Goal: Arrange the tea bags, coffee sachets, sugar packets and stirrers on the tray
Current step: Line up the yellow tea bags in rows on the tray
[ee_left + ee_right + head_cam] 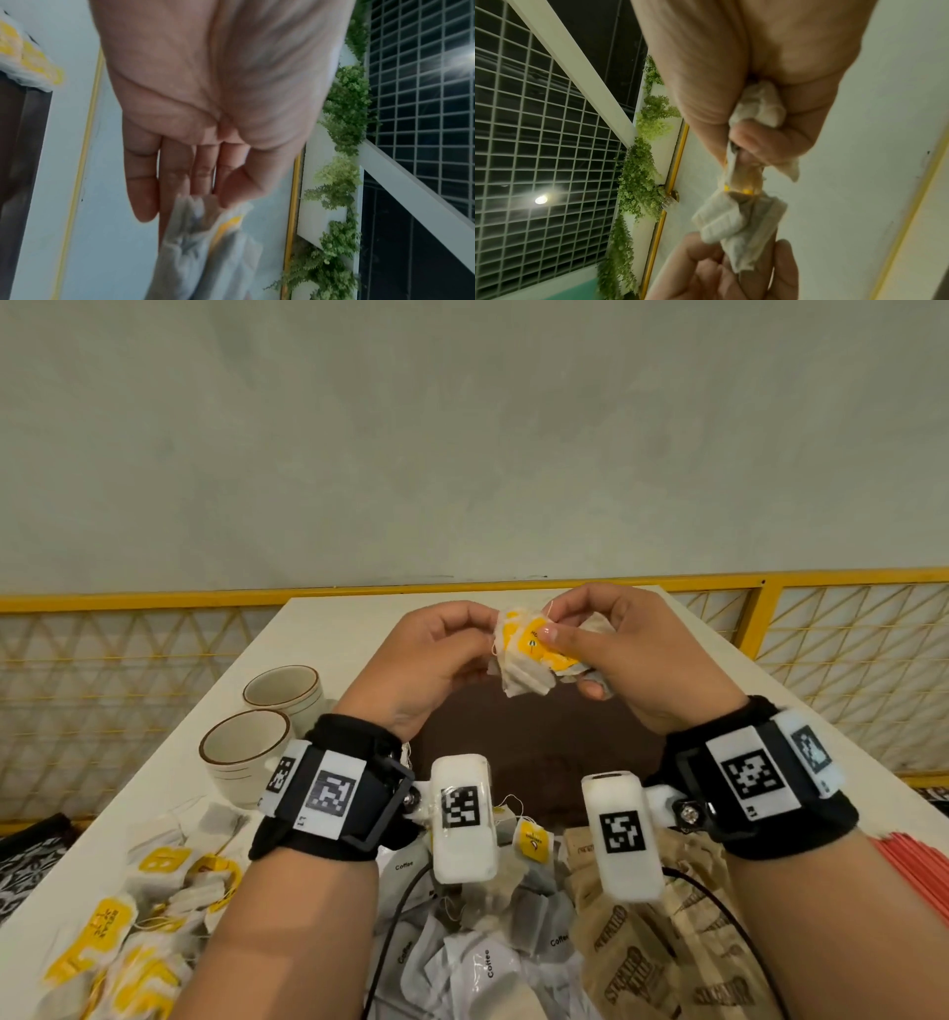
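Note:
Both hands are raised above the dark brown tray [539, 752] and hold one tangled bunch of tea bags [529, 654] with yellow tags between them. My left hand [485, 636] pinches the bunch's left side with thumb and fingertips. From the other side, my right hand [557, 634] grips the same bunch, with more bags bunched in its palm. The left wrist view shows the left hand [216, 196] pinching the tea bags [205, 239]. The right wrist view shows the right hand [736, 142] curled round the tea bags [739, 219], which hang toward the left fingers [706, 270].
Two cream cups [280, 690] [244, 755] stand left of the tray. Loose tea bags [128, 916] lie at the near left, white coffee sachets [477, 963] in the middle, brown sugar packets [667, 942] to the right, red stirrers [914, 870] at the far right. A yellow railing [154, 598] runs behind the table.

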Demonstrator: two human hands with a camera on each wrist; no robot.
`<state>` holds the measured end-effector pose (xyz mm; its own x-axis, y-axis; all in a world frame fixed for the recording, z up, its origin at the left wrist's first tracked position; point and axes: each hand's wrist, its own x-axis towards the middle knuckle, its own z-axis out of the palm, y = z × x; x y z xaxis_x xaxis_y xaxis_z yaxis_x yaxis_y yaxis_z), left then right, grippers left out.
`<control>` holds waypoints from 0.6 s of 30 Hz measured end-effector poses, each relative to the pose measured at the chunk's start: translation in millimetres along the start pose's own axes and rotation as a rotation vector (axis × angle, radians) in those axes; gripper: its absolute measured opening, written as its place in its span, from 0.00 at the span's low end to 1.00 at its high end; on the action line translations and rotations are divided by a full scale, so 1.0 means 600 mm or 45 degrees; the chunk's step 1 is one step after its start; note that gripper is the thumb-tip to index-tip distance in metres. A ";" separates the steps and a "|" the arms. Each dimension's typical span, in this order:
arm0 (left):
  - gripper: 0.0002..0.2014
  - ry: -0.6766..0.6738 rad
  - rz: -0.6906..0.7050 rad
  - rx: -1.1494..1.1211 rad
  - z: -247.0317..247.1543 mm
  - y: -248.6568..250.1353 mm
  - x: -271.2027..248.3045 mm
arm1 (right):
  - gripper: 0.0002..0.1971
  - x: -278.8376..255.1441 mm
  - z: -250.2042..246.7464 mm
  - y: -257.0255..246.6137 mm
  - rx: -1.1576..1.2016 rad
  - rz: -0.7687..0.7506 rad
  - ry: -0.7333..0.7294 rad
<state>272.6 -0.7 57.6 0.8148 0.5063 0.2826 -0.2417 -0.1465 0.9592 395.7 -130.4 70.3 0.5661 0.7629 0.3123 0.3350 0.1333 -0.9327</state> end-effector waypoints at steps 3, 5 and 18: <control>0.06 -0.014 -0.052 -0.114 -0.004 0.002 -0.002 | 0.04 0.001 -0.001 0.001 0.023 -0.001 0.042; 0.04 -0.008 -0.039 -0.097 -0.004 0.001 -0.004 | 0.04 0.001 0.000 0.002 0.030 -0.002 0.055; 0.06 0.054 0.015 0.130 -0.010 -0.007 0.003 | 0.06 0.001 0.002 0.004 -0.048 -0.035 0.044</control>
<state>271.7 5.9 54.1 0.7889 0.5389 0.2954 -0.1942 -0.2374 0.9518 396.3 -128.8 68.0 0.5816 0.7371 0.3442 0.3787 0.1291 -0.9165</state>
